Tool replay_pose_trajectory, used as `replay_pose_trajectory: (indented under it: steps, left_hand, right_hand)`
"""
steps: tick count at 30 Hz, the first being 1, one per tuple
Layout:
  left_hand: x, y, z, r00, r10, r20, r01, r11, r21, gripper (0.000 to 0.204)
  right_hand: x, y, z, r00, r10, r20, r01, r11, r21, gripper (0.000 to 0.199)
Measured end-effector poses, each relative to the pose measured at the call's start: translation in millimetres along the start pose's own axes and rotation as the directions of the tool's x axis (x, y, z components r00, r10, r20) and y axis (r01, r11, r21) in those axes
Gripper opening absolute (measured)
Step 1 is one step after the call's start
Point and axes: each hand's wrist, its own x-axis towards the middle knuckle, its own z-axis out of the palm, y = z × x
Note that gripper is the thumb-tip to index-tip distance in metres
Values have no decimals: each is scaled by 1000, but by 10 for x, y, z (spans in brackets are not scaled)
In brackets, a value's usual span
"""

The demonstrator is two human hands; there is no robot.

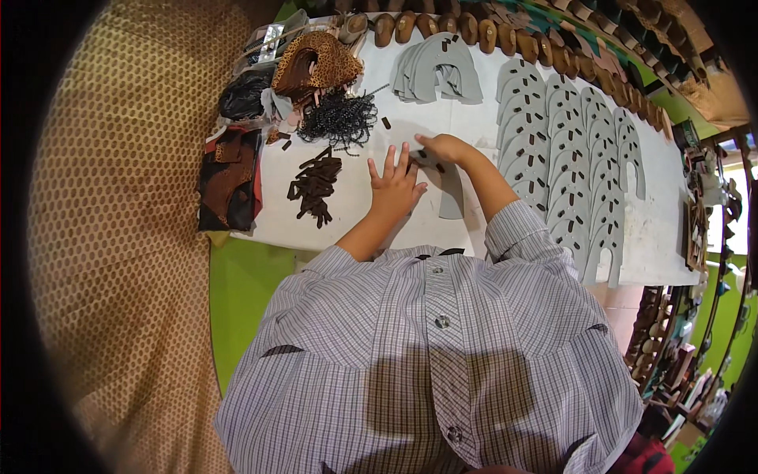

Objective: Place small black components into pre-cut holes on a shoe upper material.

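A grey U-shaped cut-out piece (452, 196) lies on the white table in front of me, partly covered by my hands. My left hand (392, 189) is open, fingers spread over the piece's left side. My right hand (444, 148) is at the piece's upper edge, fingers curled together and pointing left; what they hold, if anything, is hidden. Small dark marks or strips show on the piece beneath it. A pile of short dark brown strips (317, 183) lies left of my left hand. One loose dark strip (386, 123) rests beyond that hand.
Overlapping grey U-shaped pieces with dark strips on them stand in columns (567, 170) at right. Another grey stack (438, 71) is at the back. Black beaded chains (339, 120), leopard-print material (320, 63) and bags are at left. Brown shoe lasts (487, 35) line the far edge.
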Motion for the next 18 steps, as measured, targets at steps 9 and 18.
replay_pose_trajectory:
  steps: [9, 18]
  left_hand:
    - [-72, 14, 74, 995, -94, -36, 88, 988, -129, 35]
    - [-44, 73, -126, 974, -172, 149, 196, 967, -165, 29]
  right_hand:
    - [122, 100, 185, 989, -129, -73, 105, 955, -276, 19]
    - [-265, -105, 255, 936, -170, -307, 47, 927, -372, 14]
